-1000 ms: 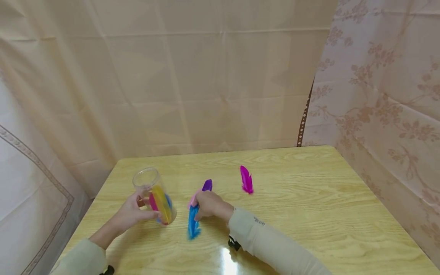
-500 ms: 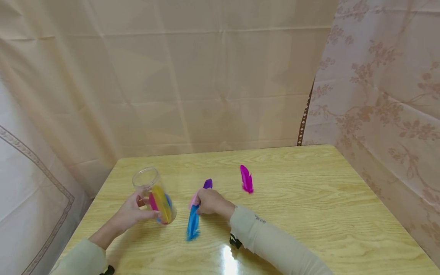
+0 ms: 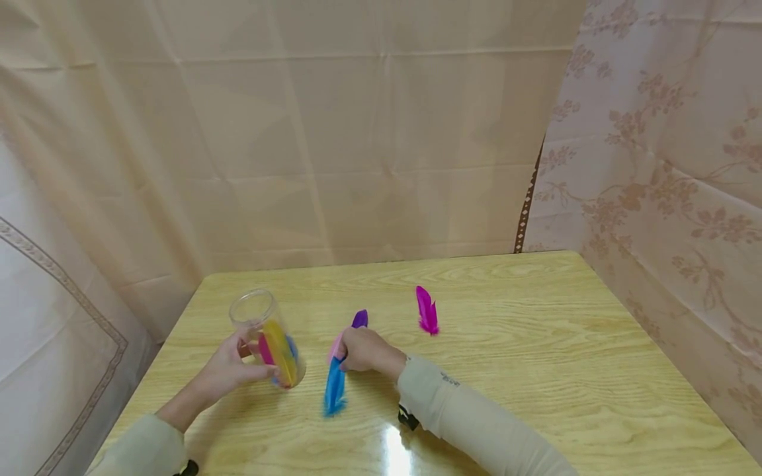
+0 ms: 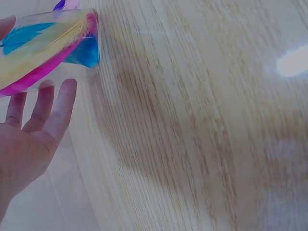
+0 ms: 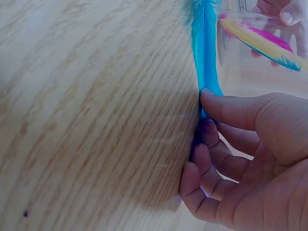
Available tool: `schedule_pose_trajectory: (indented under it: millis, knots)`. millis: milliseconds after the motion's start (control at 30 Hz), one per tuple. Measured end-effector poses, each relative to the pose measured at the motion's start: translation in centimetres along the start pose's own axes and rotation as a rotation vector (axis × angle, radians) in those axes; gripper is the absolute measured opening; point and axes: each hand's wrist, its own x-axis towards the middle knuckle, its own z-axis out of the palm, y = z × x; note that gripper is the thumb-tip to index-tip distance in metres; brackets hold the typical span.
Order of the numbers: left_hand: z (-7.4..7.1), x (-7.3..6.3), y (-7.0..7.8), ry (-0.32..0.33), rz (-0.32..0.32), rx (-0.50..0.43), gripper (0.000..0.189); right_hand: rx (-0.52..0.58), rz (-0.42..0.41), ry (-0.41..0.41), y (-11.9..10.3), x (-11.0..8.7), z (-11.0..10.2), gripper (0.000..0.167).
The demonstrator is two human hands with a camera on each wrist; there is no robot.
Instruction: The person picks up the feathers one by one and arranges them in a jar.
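My left hand grips a clear plastic cylinder, tilted slightly at the table's left side. Inside lean a yellow feather, a magenta feather and blue ones. At the middle of the table, my right hand pinches the tip of a blue feather between thumb and fingers; its fluffy end points toward me. Beside those fingers show a pale pink feather and a purple feather, both partly hidden by the hand. In the right wrist view, the curled fingers touch the tabletop.
A loose magenta feather lies farther back, right of centre. The wood-grain table ends at a beige curtain behind and a floral cloth on the right. Light glares near the front edge.
The blue feather's fluffy end has swung slightly left, and my right hand has shifted a little. My left hand and the cylinder stay in place.
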Motion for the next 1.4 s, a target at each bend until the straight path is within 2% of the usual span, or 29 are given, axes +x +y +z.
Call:
schedule_pose_trajectory:
  millis: [100, 300, 433, 667, 933, 1233, 1400]
  knots:
    - [0.1, 0.1, -0.1, 0.003, 0.024, -0.009, 0.08, -0.008, -0.013, 0.004, 0.0, -0.1, -0.1, 0.012]
    - [0.4, 0.2, -0.2, 0.015, 0.081, -0.024, 0.078, 0.021, -0.017, -0.008, 0.0, -0.1, 0.0, 0.026]
    - [0.6, 0.1, 0.0, 0.039, 0.061, -0.002, 0.074, 0.033, -0.027, -0.009, 0.1, -0.1, 0.0, 0.028]
    - [0.4, 0.3, -0.2, 0.011, 0.072, -0.009, 0.076, 0.03, -0.057, -0.017, 0.3, 0.0, 0.1, 0.042]
    - [0.1, 0.5, 0.3, 0.004, 0.005, 0.021, 0.081, 0.05, -0.077, -0.023, 0.4, 0.0, -0.5, 0.05]
    - [0.0, 0.5, 0.4, -0.008, -0.006, 0.016, 0.082, 0.034, -0.121, -0.051, 0.9, 0.2, -0.6, 0.049]
    - [0.0, 0.6, 0.3, -0.008, -0.003, 0.022, 0.081, 0.039, -0.108, -0.065, 1.2, 0.4, -0.8, 0.039]
